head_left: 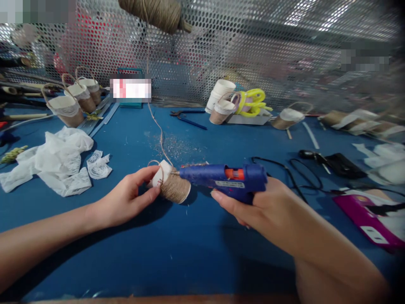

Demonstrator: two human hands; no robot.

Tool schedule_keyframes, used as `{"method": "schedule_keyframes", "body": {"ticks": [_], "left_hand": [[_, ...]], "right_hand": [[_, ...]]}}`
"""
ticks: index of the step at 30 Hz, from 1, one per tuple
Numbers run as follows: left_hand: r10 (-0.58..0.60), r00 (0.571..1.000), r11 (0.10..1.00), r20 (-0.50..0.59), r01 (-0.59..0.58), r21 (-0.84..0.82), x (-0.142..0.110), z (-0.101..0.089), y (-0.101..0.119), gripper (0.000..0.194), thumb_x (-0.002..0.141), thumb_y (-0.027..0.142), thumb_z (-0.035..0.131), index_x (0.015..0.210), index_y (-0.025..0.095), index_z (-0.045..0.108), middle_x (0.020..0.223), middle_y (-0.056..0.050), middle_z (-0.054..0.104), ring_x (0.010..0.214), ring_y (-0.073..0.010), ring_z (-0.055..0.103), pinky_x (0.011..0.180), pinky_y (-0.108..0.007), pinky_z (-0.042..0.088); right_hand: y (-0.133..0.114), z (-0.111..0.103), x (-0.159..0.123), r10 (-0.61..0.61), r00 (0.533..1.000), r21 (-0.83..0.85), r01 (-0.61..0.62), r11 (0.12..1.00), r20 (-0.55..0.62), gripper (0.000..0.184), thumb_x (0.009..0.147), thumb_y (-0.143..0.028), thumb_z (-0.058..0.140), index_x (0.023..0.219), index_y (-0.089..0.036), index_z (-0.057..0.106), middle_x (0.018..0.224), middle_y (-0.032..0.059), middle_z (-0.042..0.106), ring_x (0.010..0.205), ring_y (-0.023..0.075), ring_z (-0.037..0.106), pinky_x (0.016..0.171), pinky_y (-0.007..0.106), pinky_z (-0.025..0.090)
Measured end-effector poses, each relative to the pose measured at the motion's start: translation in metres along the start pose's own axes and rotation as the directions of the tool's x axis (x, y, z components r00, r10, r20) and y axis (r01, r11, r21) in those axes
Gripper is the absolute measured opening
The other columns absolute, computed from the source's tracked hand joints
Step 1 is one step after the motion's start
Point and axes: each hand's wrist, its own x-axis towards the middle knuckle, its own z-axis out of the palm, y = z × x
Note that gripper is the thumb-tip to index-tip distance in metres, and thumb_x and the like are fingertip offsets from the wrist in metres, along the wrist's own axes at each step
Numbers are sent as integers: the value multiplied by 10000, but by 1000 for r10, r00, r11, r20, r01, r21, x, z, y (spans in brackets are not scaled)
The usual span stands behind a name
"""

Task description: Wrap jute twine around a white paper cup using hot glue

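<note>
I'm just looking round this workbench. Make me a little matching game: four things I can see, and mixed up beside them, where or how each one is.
1. Glue gun
2. Twine-wrapped cup
3. Pliers
4. Twine spool

A. High up, in front of the metal mesh
B. Tilted, held by the left hand
C. Lying with handles spread apart
D. Gripped in the right hand

Pairs: 1-D, 2-B, 3-C, 4-A

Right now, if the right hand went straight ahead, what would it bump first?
The twine-wrapped cup, most likely: the glue gun in the right hand points at it, perhaps touching.
</note>
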Motion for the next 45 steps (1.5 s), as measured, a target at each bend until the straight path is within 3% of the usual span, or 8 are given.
{"method": "schedule_keyframes", "body": {"ticks": [7, 11, 19, 22, 30, 37, 42, 45], "left_hand": [[-3, 1000, 1000, -1, 3, 14, 0, 1, 2, 331, 861, 236, 443, 1172, 135, 493, 1069, -81, 620, 986, -202, 552, 848, -282, 446], [-6, 1000, 1000, 0, 6, 21, -1, 0, 2, 326, 855, 238, 450, 1161, 136, 497, 1060, -81, 621, 975, -201, 554, 845, -283, 447], [9, 1000, 1000, -2, -9, 17, 0, 0, 0, 343, 863, 235, 437, 1192, 151, 487, 1062, -73, 626, 981, -198, 556, 842, -288, 454], [-1, 1000, 1000, 5, 1, 15, 1, 1, 1, 338, 862, 230, 443, 1186, 146, 493, 1074, -75, 622, 989, -199, 553, 858, -288, 446], [-2, 1000, 1000, 23, 2, -12, 1, 0, 4, 325, 870, 216, 440, 1180, 140, 501, 1133, -80, 596, 1035, -200, 535, 892, -273, 428], [7, 1000, 1000, 15, -7, 5, 0, 0, 2, 317, 871, 228, 444, 1172, 147, 506, 1105, -70, 603, 1010, -195, 540, 887, -270, 426], [14, 1000, 1000, 25, -14, -9, 1, 0, 3, 314, 875, 215, 434, 1171, 136, 502, 1061, -68, 610, 990, -184, 541, 875, -259, 428], [15, 1000, 1000, 23, -14, -22, 1, 0, 3, 325, 870, 211, 442, 1178, 121, 492, 1115, -87, 598, 996, -181, 542, 884, -263, 430]], "right_hand": [[0, 1, 4, -54, 997, -51, 52, 997, -49, 322, 782, -325, 475, 482, -226, 413, 365, -39, 446, 375, 113, 461, 400, 238, 381], [-1, 1, 3, -12, 999, -28, 11, 1000, -50, 247, 770, -335, 495, 563, -204, 474, 469, -19, 539, 372, 98, 458, 375, 222, 389], [-1, 3, -4, 61, 998, 23, -62, 998, 23, 261, 770, -372, 516, 572, -203, 503, 430, -38, 512, 365, 99, 453, 370, 215, 403], [-2, 4, -5, 50, 998, 44, -51, 998, 27, 258, 775, -366, 497, 570, -211, 518, 420, -39, 510, 392, 115, 475, 405, 223, 427], [-8, 4, -3, -38, 999, 49, 38, 998, -3, 154, 781, -311, 495, 699, -228, 596, 651, 2, 626, 535, 140, 552, 555, 265, 479], [-16, 6, -4, -17, 1000, 52, 17, 998, -1, 189, 769, -300, 475, 624, -240, 580, 475, -21, 554, 380, 130, 464, 418, 259, 412], [-9, 6, -4, -31, 999, 59, 31, 998, -8, 140, 754, -281, 512, 690, -216, 618, 585, -4, 622, 487, 134, 538, 522, 249, 470], [-3, 4, -4, 7, 1000, 55, -8, 998, 24, 198, 763, -320, 511, 610, -207, 567, 487, -24, 561, 433, 124, 500, 445, 233, 442]]}}
